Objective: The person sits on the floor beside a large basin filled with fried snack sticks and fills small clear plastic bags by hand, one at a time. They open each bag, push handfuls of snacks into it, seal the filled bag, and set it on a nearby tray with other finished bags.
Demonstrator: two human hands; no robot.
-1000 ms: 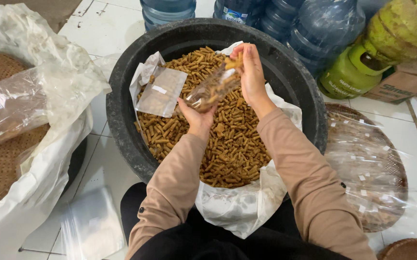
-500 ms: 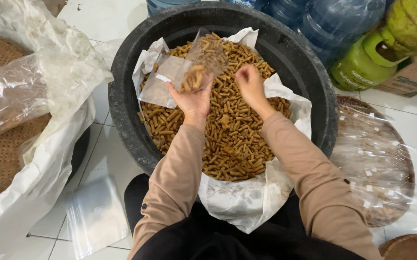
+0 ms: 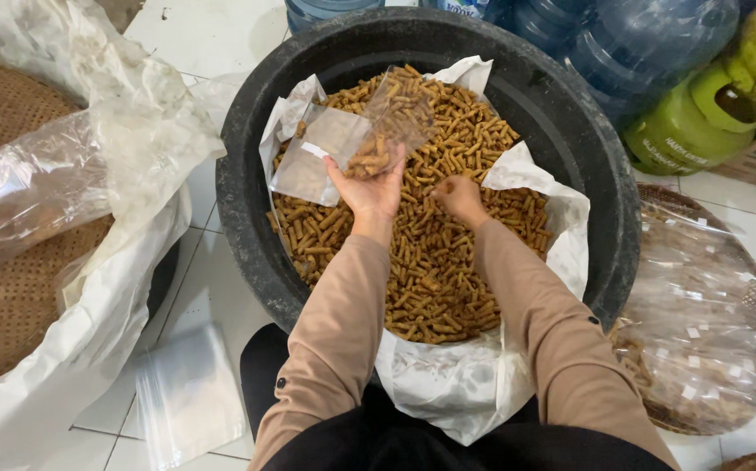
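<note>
A: We note the black tub [image 3: 256,218], lined with white plastic [image 3: 448,384], full of brown snack sticks [image 3: 430,262], on a white tiled floor [image 3: 212,288].

B: Above it, our left hand [image 3: 371,187] pinches the clear bag [image 3: 352,144] at its mouth; thin, limp, slippery film, so we judge the rim the best hold. Our right hand [image 3: 458,196] closes on sticks: light, brittle.

A: Water jugs [image 3: 648,44] behind.
</note>
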